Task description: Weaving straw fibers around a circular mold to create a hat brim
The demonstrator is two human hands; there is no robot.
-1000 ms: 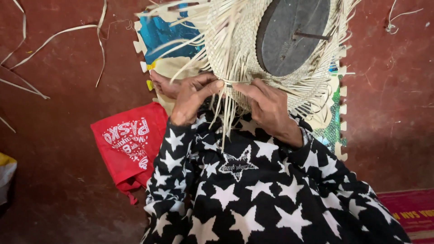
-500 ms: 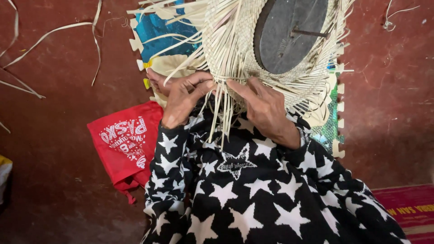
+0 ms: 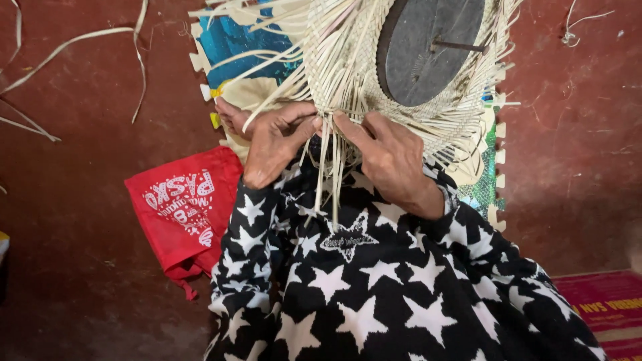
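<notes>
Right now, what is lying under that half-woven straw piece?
Under the woven straw piece lies a colourful foam puzzle mat on the red floor. A dark round disc sits on top. Both hands, left hand and right hand, pinch its loose strands. The mat's middle is covered.

A red bag [image 3: 182, 210] with white printed lettering lies crumpled on the floor, touching the left edge of the puzzle-edged foam mat [image 3: 231, 40]. A red-and-yellow printed package [image 3: 605, 304] lies right of the mat.
</notes>
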